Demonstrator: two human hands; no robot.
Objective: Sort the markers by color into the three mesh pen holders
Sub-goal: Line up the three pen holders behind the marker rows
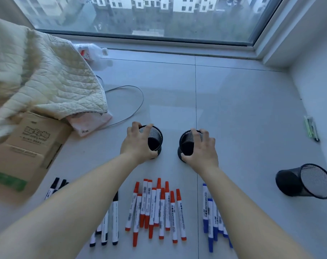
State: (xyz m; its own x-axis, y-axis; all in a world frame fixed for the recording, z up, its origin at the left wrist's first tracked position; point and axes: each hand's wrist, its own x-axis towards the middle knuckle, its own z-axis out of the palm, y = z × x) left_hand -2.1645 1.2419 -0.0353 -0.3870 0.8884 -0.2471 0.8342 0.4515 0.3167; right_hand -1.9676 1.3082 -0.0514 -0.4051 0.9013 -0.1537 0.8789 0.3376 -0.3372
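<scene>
Now the left hand (138,142) grasps the left holder (155,139) and the right hand (201,148) grasps the middle holder (187,144); the red markers (157,208) lie just nearer, pointing near-to-far between both arms.

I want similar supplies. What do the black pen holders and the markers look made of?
The pen holders, like the far right pen holder, look like black metal mesh, matte: light shows through the fine weave of its walls. The red markers seem to be smooth plastic, with white printed barrels and coloured caps, though the exact plastic cannot be told.
</scene>
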